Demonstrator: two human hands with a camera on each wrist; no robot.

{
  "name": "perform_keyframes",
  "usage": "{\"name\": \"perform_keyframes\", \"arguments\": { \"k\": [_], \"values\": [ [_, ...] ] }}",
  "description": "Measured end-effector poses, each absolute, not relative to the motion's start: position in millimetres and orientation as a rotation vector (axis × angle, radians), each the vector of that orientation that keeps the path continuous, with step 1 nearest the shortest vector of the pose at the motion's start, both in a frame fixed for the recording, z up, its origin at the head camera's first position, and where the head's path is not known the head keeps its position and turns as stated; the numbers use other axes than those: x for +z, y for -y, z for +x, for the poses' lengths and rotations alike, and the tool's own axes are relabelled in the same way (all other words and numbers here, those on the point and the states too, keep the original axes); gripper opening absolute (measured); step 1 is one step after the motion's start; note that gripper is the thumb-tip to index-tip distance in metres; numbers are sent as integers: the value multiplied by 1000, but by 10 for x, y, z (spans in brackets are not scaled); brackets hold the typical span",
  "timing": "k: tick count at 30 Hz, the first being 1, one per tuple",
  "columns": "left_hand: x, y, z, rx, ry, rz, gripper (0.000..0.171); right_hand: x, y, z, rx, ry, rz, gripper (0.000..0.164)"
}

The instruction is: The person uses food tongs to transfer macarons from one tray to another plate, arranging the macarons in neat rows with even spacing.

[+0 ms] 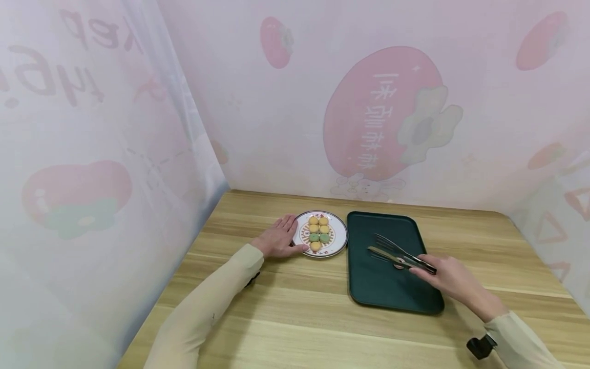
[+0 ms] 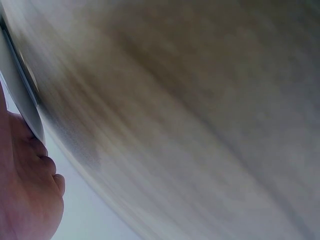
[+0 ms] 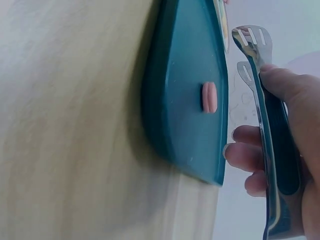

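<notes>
My left hand rests at the left rim of a white patterned plate, fingers fairly straight along the edge and thumb reaching over the near rim. Several small yellow macarons and two green macarons sit in rows on this plate. With my right hand I grip metal serving tongs, slotted at the end, thumb on one arm and fingers at the other. Their two arms stand apart with nothing between the tips. Below them, a pink macaron lies on the dark green tray.
The plate stands directly left of the tray on a wood-grain table. Pale pink printed curtains hang behind the table and along both sides. Black wrist cameras are strapped at my sleeves.
</notes>
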State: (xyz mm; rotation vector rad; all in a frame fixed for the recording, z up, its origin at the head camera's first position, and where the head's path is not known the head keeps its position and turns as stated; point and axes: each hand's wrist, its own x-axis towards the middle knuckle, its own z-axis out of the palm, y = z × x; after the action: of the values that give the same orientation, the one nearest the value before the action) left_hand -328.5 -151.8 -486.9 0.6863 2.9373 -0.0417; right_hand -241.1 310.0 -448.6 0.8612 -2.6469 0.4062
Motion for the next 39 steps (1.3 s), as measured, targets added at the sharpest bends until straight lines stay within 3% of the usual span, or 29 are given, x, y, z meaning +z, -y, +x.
{"name": "perform_keyframes", "arguments": {
  "k": [10,18,39],
  "values": [
    [-4871,1511,-3274,-53,-2929,679,107,-4584,-3267,-2336,398,2687,756,25],
    [-4868,1508,-3292,-78,-2925,676,106,-4658,-3390,-2307,388,2718,693,37],
    [-4878,1521,-3302,-56,-2922,682,107,-4759,-3535,-2284,410,2745,673,35]
  ]
}}
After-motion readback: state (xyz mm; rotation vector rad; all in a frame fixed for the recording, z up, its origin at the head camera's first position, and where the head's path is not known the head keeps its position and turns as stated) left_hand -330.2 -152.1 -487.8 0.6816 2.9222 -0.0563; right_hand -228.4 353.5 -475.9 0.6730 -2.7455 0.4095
